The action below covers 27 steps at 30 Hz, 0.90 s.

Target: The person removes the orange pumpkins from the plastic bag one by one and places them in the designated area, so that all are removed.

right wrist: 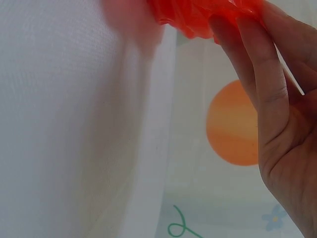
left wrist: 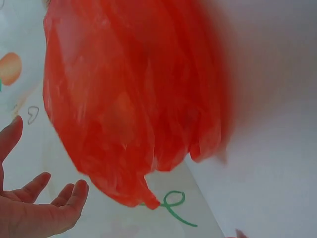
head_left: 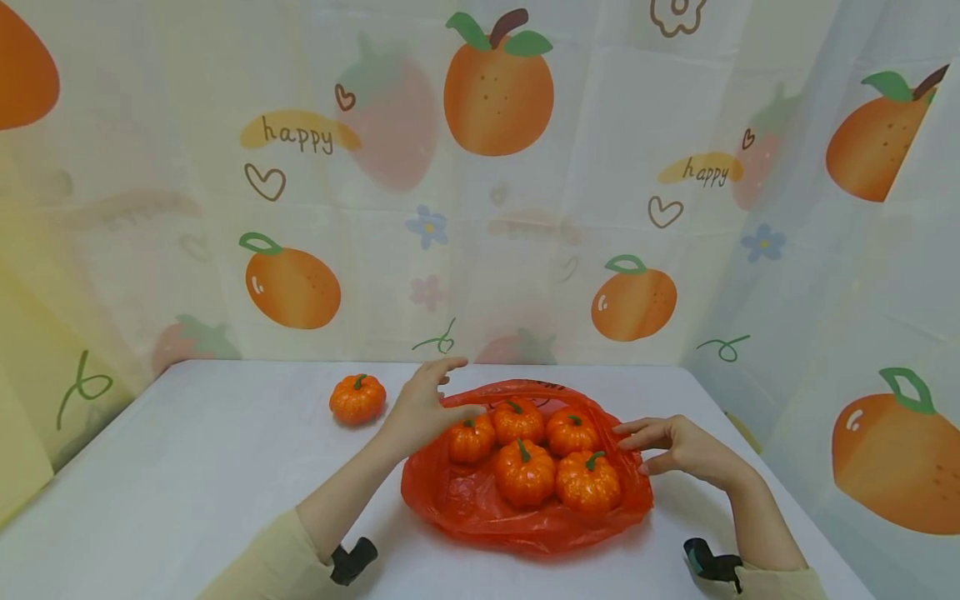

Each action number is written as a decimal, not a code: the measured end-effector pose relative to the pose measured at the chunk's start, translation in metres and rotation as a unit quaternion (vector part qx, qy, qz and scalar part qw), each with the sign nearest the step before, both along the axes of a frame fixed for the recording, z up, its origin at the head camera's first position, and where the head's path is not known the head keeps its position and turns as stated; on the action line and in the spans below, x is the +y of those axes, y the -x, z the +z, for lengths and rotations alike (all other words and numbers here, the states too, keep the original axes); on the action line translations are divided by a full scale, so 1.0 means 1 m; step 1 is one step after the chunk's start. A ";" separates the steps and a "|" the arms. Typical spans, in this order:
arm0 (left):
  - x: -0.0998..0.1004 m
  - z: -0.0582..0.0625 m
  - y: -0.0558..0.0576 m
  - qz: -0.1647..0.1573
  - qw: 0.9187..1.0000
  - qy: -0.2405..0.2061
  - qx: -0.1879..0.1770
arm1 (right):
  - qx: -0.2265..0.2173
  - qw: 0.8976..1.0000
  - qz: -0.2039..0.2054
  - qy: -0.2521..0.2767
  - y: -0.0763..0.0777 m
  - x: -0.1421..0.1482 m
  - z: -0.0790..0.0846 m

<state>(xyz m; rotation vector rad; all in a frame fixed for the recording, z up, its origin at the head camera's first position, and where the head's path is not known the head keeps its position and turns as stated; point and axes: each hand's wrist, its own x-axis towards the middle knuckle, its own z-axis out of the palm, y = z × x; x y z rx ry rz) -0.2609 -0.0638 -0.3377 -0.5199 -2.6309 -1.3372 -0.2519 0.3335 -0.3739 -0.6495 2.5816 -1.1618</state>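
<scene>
Beige sleeves [head_left: 258,567] enter at the lower edge of the head view, each with a black wrist device [head_left: 354,561] beside the cuff. Forward of the sleeves, a red plastic bag [head_left: 525,540] rests on the white counter [head_left: 187,475], its mouth spread wide and facing up.

Right hand [head_left: 678,446]: grasping. Its fingers and thumb pinch the right side of the bag's rim; the right wrist view shows the fingertips against the red plastic. Left hand [head_left: 426,408]: released. Its fingers are spread above the left side of the rim, with the thumb extended toward the nearest contents; the left wrist view shows a gap between the fingers and the bag.

Five orange pumpkins [head_left: 525,472] with green stems sit inside the bag: two in the front row, three behind. Near the back edge of the counter, left of the left hand and outside the bag, stands a single pumpkin [head_left: 357,402], upright. Behind the counter hangs a pale curtain [head_left: 517,275] printed with oranges, strawberries, flowers, hearts and the word "happy".
</scene>
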 end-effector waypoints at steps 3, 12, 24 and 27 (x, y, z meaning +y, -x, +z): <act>0.007 -0.003 -0.004 -0.008 1.000 -0.003 -0.004 | -0.001 1.000 0.001 0.001 0.000 0.000 0.001; 0.022 -0.009 -0.013 -0.044 0.998 0.003 -0.040 | -0.004 1.000 0.003 0.006 0.000 0.000 0.000; 0.038 -0.022 -0.016 -0.104 0.991 0.005 -0.082 | -0.009 1.000 0.003 0.011 0.002 0.001 -0.003; 0.040 -0.024 -0.014 -0.106 0.989 0.009 -0.099 | -0.008 1.000 0.003 0.009 0.002 0.000 -0.002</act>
